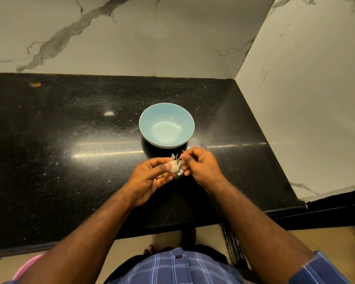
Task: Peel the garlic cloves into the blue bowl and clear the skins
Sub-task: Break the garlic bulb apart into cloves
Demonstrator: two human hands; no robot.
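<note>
Gleaming black counter, marble walls, blue bowl

Garlic: near side covered by left thumb; clove count not discernible. Right hand: fingertips blurred, its grip on the skin unclear. Skin flake: too small to detail. Bench: left end cut by frame. Both elbows: cut off at bottom edge.

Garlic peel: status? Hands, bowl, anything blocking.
Left hand grips garlic; right hand pinches its skin. Blue bowl holds no cloves. Nothing between hands and bowl.
</note>
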